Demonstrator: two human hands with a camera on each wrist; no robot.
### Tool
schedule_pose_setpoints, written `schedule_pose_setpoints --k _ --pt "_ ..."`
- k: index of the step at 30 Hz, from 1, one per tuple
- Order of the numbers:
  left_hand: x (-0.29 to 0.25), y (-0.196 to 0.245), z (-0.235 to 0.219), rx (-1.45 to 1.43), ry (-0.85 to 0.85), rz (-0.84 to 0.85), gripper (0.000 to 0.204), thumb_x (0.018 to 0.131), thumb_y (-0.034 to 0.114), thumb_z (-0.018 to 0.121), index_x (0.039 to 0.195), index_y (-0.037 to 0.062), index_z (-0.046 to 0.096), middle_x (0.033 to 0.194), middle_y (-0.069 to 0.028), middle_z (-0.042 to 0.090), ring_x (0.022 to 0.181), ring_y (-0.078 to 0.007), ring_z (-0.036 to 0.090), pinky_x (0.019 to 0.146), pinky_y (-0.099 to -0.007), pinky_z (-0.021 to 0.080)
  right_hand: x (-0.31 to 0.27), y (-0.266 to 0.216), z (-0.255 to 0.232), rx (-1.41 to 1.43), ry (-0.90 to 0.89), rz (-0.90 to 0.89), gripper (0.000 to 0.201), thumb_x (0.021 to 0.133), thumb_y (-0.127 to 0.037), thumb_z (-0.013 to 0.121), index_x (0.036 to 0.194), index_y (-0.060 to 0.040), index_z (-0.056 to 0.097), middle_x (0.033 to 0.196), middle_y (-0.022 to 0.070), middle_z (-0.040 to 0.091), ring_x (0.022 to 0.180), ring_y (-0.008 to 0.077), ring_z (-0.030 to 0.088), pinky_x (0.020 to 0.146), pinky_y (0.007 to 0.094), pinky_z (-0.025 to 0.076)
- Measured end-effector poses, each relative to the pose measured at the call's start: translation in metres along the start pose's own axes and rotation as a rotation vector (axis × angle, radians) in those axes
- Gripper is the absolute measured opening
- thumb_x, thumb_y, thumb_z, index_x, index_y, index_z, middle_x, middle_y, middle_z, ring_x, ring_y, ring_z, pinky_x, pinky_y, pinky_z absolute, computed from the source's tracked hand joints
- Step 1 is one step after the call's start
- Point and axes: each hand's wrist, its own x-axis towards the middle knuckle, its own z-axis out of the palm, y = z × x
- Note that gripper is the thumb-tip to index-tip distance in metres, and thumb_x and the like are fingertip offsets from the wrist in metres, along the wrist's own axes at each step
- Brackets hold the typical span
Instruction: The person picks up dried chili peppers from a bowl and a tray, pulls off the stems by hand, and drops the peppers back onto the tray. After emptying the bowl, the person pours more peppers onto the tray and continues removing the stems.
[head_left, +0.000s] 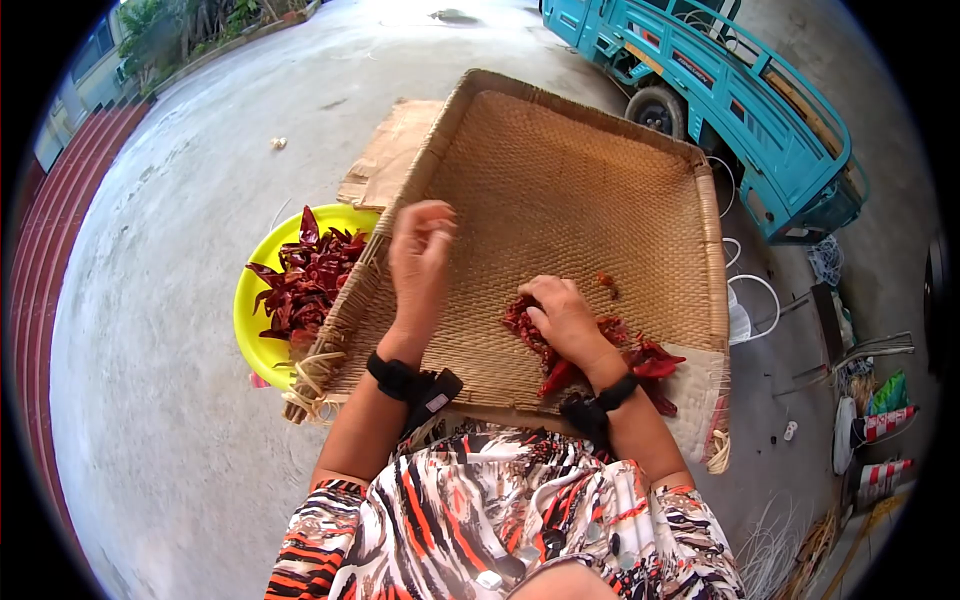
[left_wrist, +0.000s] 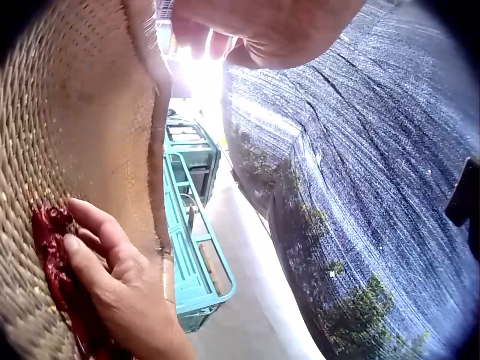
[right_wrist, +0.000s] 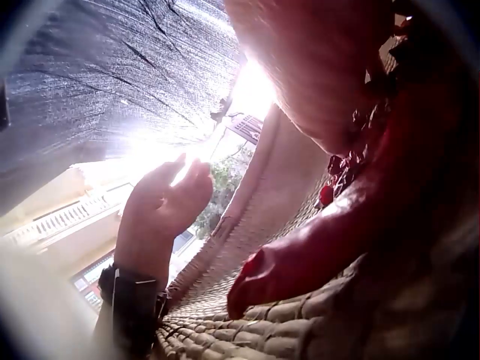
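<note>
A large woven basket tray [head_left: 560,170] lies in front of the body. On its near right part is a strip of cut dried red chili pieces [head_left: 525,325], with a few whole dried chilies [head_left: 655,362] closer to the wrist. My right hand [head_left: 568,318] rests on the pieces, its thumb and forefinger curled at them, as the left wrist view also shows. One long chili [right_wrist: 300,270] looms large under that hand in the right wrist view. Above the tray's left side, my left hand [head_left: 420,258] is raised with loosely bent fingers and nothing visible in it.
A yellow basin [head_left: 248,320] heaped with dried chilies stands left of the tray, beside a cardboard sheet [head_left: 390,150]. A blue cargo tricycle [head_left: 720,90] is parked at the back right. Red steps [head_left: 60,260] run along the far left.
</note>
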Motion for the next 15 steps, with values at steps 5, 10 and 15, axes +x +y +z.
schedule_pose_setpoints --k 5,10,15 --pt "-0.021 -0.025 0.021 0.167 -0.47 -0.043 0.018 0.087 0.001 0.057 0.105 0.0036 0.06 0.094 -0.0024 0.061 0.08 -0.0082 0.057 0.071 -0.0239 0.049 0.001 0.002 -0.004 -0.047 -0.074 0.009 0.019 0.078 -0.009 0.066 0.096 -0.01 0.062 0.098 0.007 0.063 0.102 0.0292 0.055 0.09 0.0414 0.042" --pt "-0.025 -0.021 0.023 0.267 -0.578 -0.133 0.017 0.087 0.005 0.062 0.104 0.0027 0.061 0.091 -0.0024 0.061 0.078 -0.0079 0.056 0.069 -0.0232 0.048 0.0 0.002 0.002 -0.047 -0.025 0.013 0.021 0.077 -0.009 0.067 0.097 -0.0102 0.061 0.094 0.0077 0.064 0.098 0.0297 0.057 0.09 0.0415 0.041" --pt "-0.03 -0.022 0.025 0.262 -0.619 -0.132 0.017 0.089 0.011 0.063 0.103 0.0011 0.06 0.084 -0.0037 0.06 0.073 -0.0089 0.055 0.065 -0.0244 0.048 0.004 -0.008 -0.003 0.322 0.073 0.172 0.02 0.08 -0.007 0.069 0.099 -0.0079 0.06 0.09 0.0094 0.066 0.085 0.027 0.064 0.077 0.0377 0.05"
